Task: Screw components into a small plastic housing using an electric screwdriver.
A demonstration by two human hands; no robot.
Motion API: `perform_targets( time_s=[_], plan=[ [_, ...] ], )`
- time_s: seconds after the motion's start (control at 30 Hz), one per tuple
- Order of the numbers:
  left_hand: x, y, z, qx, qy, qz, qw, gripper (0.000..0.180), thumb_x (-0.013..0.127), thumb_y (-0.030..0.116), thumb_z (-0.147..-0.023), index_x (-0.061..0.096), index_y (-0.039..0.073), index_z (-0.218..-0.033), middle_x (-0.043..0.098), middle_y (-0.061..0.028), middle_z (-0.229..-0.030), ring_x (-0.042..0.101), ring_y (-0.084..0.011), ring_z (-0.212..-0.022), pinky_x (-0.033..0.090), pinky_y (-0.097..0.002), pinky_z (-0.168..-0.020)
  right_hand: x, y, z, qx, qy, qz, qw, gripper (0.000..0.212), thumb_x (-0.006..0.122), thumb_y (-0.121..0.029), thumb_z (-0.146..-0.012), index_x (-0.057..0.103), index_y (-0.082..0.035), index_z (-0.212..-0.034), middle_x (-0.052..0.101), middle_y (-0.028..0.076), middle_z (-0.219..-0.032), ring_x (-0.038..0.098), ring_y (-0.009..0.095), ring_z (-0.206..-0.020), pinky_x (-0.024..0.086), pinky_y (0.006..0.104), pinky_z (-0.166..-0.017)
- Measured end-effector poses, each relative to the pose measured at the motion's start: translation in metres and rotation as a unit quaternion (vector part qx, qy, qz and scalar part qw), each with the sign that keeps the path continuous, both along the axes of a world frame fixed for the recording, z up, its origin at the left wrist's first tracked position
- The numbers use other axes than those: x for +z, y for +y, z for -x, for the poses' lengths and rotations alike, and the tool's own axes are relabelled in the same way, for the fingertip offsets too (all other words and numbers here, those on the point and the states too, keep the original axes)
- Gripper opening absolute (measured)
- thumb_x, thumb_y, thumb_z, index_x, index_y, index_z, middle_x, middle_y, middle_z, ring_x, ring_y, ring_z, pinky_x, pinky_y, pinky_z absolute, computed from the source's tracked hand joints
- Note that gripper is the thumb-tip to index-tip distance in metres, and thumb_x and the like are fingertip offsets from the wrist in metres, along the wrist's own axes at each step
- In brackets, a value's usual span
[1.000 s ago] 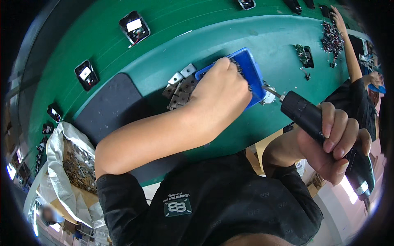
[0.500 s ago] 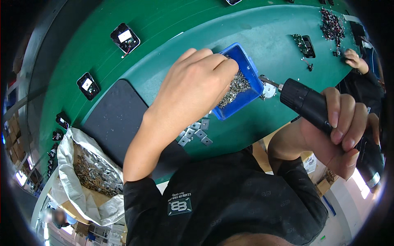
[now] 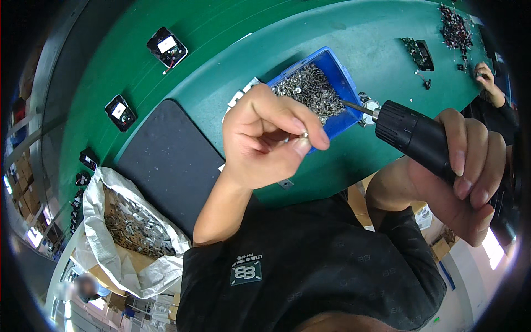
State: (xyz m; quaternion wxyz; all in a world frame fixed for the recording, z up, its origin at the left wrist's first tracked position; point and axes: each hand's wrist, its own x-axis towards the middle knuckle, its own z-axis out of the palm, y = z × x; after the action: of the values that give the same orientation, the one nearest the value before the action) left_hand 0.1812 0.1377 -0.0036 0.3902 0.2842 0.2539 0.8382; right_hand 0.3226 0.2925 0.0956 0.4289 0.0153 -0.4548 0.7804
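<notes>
Between thumb and forefinger, my left hand (image 3: 260, 138) pinches a small shiny screw (image 3: 304, 134), held in front of the blue bin (image 3: 347, 83). Many loose metal screws (image 3: 310, 87) fill that bin. My right hand (image 3: 467, 171) is wrapped round a black electric screwdriver (image 3: 412, 133). Its thin bit (image 3: 358, 106) points left and overlaps the bin's right edge from this angle. Behind the bit, a round silvery part (image 3: 371, 110) lies on the green table. A square metal plate (image 3: 285, 183) shows below my left hand, which hides most of the area around it.
A black mat (image 3: 171, 160) lies left of my left arm. A white sack (image 3: 97, 221) of small metal pieces stands at lower left. Black housings (image 3: 167, 47) rest on the green surface beyond. A co-worker's hand (image 3: 485, 77) is at far right, near a dark pile (image 3: 456, 30).
My left hand has come out of the blue bin, moved nearer to me and turned, now with a screw in its fingertips. My right hand keeps its hold on the screwdriver.
</notes>
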Motion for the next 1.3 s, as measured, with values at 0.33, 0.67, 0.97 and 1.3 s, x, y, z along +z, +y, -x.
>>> perform_targets(
  time_s=[0.33,0.67,0.97,1.3],
  plan=[
    [0.008,-0.016,0.003,-0.026,0.14,0.194,0.971,0.029,0.063,-0.011,-0.084,0.064,-0.005,-0.111,0.072,-0.0121,-0.093,0.07,-0.0143,-0.08,0.055,-0.0232,-0.066,0.004,-0.004,0.0,0.0,0.007,0.042,0.999,0.018,0.072,-0.014,-0.063,0.055,-0.017,-0.067,0.057,-0.007,-0.068,0.056,0.003,-0.063,0.043,0.0217,-0.073],
    [0.007,-0.011,-0.009,0.068,0.217,0.25,0.941,0.016,0.075,-0.002,-0.079,0.071,-0.002,-0.095,0.073,-0.0099,-0.087,0.071,-0.0142,-0.073,0.056,-0.0229,-0.064,-0.001,-0.021,0.017,-0.007,0.119,0.104,0.987,0.024,0.077,-0.009,-0.06,0.055,-0.019,-0.058,0.059,-0.007,-0.065,0.059,0.004,-0.062,0.047,0.0203,-0.072],
    [0.006,-0.01,-0.007,0.088,0.232,0.23,0.941,0.018,0.076,-0.002,-0.077,0.071,-0.001,-0.094,0.073,-0.0094,-0.086,0.071,-0.0147,-0.072,0.056,-0.0238,-0.063,0.005,-0.012,0.015,0.092,0.069,0.093,0.989,0.026,0.079,-0.006,-0.059,0.057,-0.019,-0.056,0.06,-0.006,-0.065,0.062,0.005,-0.063,0.051,0.0202,-0.075],
    [0.004,-0.01,0.0,0.115,0.331,0.191,0.917,0.022,0.077,-0.004,-0.075,0.069,-0.002,-0.096,0.073,-0.0142,-0.089,0.072,-0.0205,-0.08,0.057,-0.0271,-0.068,-0.002,-0.001,0.017,0.149,0.064,0.034,0.986,0.023,0.08,-0.009,-0.061,0.059,-0.018,-0.059,0.061,-0.006,-0.067,0.062,0.004,-0.064,0.051,0.0199,-0.074]
  ],
)
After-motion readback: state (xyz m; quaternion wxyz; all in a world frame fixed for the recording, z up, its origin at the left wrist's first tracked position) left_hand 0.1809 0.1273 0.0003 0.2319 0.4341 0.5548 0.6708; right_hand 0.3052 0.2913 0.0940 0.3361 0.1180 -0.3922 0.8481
